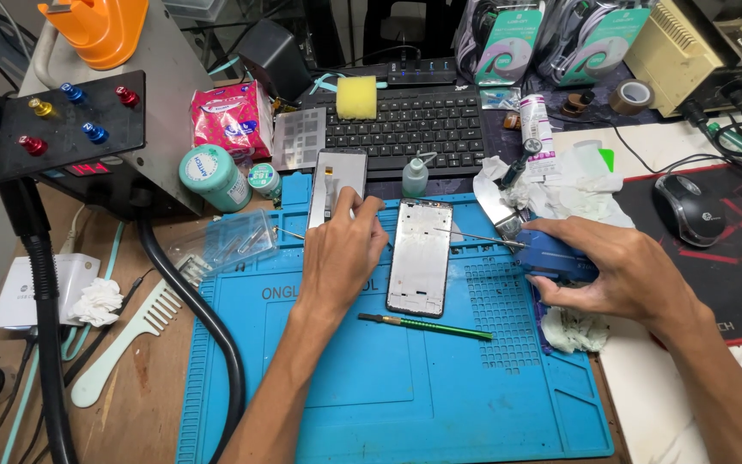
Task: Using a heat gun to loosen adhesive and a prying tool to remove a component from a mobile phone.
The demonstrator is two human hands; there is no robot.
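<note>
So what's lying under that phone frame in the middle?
The phone frame lies flat on the blue work mat, beside the left hand. Mat shows all round it; anything directly beneath the frame is covered and cannot be seen.

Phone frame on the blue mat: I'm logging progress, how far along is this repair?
Done: the phone frame lies stripped and open. In hand: the left hand holds the screen panel, and the right hand grips a blue tool. Left: the panel isn't on the frame yet.
</note>
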